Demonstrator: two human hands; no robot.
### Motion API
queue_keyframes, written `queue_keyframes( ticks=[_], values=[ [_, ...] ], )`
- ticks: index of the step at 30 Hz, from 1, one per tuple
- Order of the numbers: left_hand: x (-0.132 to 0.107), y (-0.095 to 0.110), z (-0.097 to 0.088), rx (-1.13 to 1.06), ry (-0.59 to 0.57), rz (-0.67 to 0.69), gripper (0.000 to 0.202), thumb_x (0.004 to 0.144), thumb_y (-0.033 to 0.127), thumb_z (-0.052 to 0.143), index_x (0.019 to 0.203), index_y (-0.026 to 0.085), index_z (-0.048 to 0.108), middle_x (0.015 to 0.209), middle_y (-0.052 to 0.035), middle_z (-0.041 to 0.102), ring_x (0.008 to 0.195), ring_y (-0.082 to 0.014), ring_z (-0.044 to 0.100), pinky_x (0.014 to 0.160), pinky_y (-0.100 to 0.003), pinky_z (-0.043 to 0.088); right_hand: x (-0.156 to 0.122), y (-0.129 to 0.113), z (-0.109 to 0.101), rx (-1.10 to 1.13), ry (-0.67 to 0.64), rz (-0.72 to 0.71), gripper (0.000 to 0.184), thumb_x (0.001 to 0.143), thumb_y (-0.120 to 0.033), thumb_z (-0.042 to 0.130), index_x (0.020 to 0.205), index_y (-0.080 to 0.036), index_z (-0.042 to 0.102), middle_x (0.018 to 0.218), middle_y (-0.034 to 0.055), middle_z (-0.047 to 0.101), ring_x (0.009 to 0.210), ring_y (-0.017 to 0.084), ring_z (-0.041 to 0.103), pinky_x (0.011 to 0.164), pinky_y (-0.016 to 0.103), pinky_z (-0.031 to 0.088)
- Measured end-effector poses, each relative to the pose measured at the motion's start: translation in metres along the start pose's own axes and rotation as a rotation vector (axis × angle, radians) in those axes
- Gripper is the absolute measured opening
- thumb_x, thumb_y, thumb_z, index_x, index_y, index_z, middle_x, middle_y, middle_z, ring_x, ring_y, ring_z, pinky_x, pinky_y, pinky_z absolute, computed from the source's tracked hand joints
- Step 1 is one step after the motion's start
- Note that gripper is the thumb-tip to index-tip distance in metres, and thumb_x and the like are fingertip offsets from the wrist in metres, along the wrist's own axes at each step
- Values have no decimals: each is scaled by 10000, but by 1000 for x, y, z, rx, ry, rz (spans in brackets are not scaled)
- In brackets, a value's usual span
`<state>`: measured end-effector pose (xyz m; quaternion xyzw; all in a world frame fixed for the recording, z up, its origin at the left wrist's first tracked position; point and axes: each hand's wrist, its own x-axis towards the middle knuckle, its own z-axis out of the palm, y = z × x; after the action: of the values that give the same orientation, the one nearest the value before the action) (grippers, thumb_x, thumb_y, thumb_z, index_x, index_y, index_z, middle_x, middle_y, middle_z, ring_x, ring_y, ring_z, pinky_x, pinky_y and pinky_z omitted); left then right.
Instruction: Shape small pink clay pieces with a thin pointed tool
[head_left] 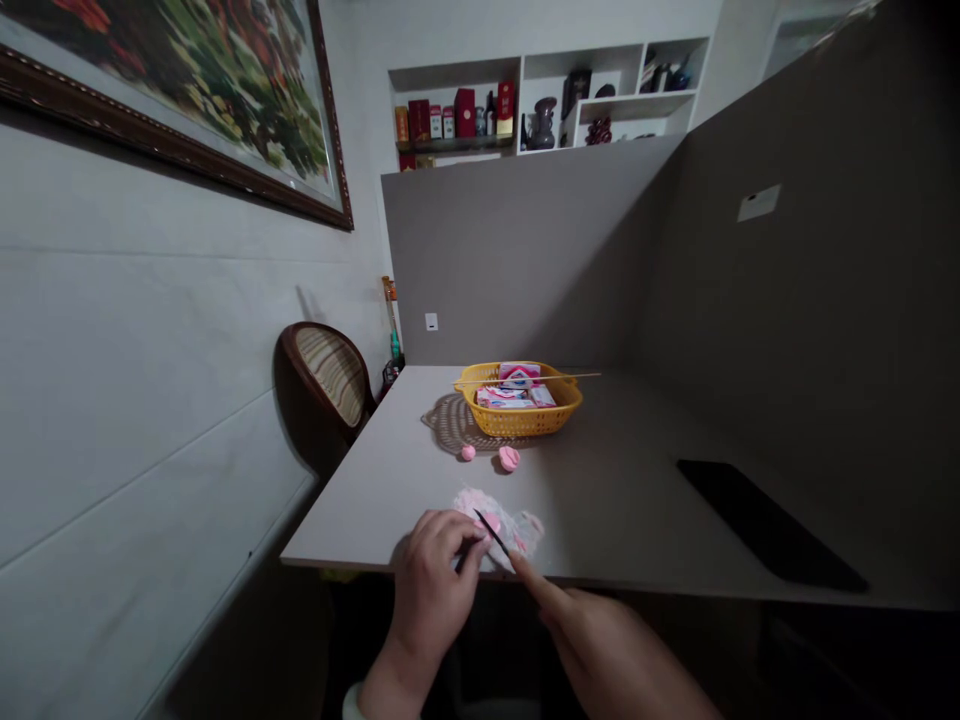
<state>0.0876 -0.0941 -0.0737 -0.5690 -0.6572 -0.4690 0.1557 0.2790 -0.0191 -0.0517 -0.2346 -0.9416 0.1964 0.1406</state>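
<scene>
My left hand [439,560] is closed at the table's front edge, its fingertips pinching a small pink piece [491,522] that looks soft or waxy. In my right hand [574,615] is a knife [491,532] with a thin dark blade, the index finger stretched along its back. The blade lies across the pink piece, close to my left fingertips. Beneath them spreads a crumpled, whitish-pink sheet [531,530], partly covered by my hands. Farther back on the table sit a small pink ball [468,453] and a larger rounded pink lump [509,459].
A yellow plastic basket [517,425] holding pink-and-white boxes [517,376] stands behind the lumps, a thin stick [589,376] across its rim. To the right lies a flat black mat [765,525]. Grey partitions [525,260] border the table; a chair [330,375] stands left.
</scene>
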Motion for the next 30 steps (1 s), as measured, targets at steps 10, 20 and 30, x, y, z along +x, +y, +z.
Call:
queue_keyframes(
  ticks=[10,20,30],
  values=[
    [2,2,1,23,24,27,74,886,174,659,824,214,651,861,-37,723,854,-215,668,760,-347,535,14,-10,-5,-12,7,9,680,856,-60,341,1509,-217,448,840,96,782,704,178,729,643,210,509],
    [-1,-1,1,0,6,15,75,896,212,661,822,217,654,863,-37,717,859,-215,665,776,-352,533,-4,6,6,-9,3,-1,675,860,-72,392,1503,-268,456,875,71,784,728,181,734,633,213,513],
    [0,0,-1,-2,-4,24,75,901,207,658,825,213,653,863,-36,718,855,-210,658,775,-344,523,-16,7,2,34,-21,12,690,855,-77,401,1514,-278,436,924,73,791,781,189,749,694,224,539]
  ],
)
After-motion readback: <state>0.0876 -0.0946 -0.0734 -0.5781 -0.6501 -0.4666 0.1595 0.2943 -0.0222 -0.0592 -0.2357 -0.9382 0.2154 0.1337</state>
